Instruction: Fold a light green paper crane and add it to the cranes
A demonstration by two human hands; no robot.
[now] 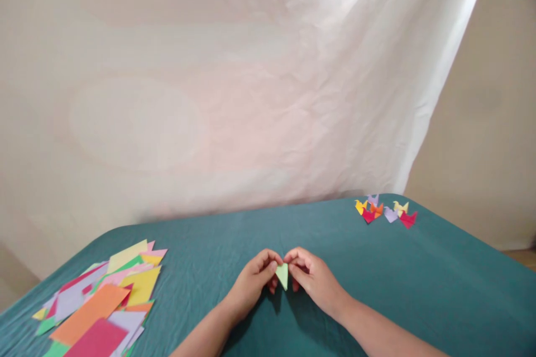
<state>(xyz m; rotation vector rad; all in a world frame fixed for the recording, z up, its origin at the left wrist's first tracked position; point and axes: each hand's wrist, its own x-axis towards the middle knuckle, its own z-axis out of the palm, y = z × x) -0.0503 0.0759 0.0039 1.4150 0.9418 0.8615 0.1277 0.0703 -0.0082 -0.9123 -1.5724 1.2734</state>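
A small folded piece of light green paper is held up between both hands just above the green cloth, its narrow point facing down. My left hand pinches its upper left corner between thumb and fingers. On the other side, my right hand is closed on the upper right edge in a similar pinch. Fingertips cover parts of the paper's top, so the folds there are hidden.
Loose sheets of coloured paper lie in an overlapping pile at the left. Several small folded paper birds stand grouped at the far right of the cloth-covered table. A pale sheet hangs behind the table.
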